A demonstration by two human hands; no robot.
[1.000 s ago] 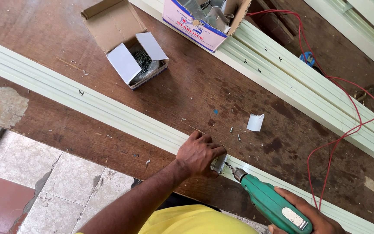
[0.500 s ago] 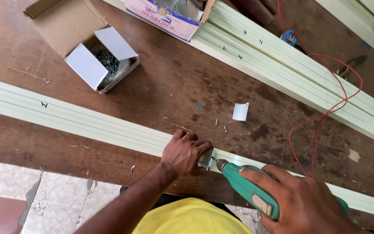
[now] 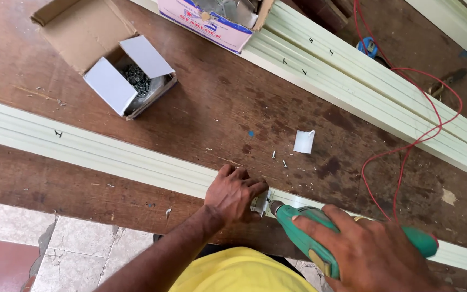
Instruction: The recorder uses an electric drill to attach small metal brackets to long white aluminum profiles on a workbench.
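We take the near pale green profile strip as our landmark; it runs across the brown wooden worktop from the left edge down toward the lower right. Beyond the strip, well apart from it, we note further pale green strips lying stacked along the far side of the worktop. Also beyond the strip, toward its left end, stands an open cardboard box with dark screws inside. A second, printed carton sits at the far edge, partly on the stacked strips. A red cable loops over the worktop beyond the strip's right part.

On the strip itself, right of its middle, we find the green power drill, lying along the strip with its nose pointing left. The right hand is closed around the drill body from above. The left hand rests just left of the drill nose, fingers bent and pressing a small metal bracket onto the strip. The bracket sits between the left fingertips and the drill nose, touching both as far as we can tell.

Just beyond the strip at this spot lie a small white slip and two loose screws.
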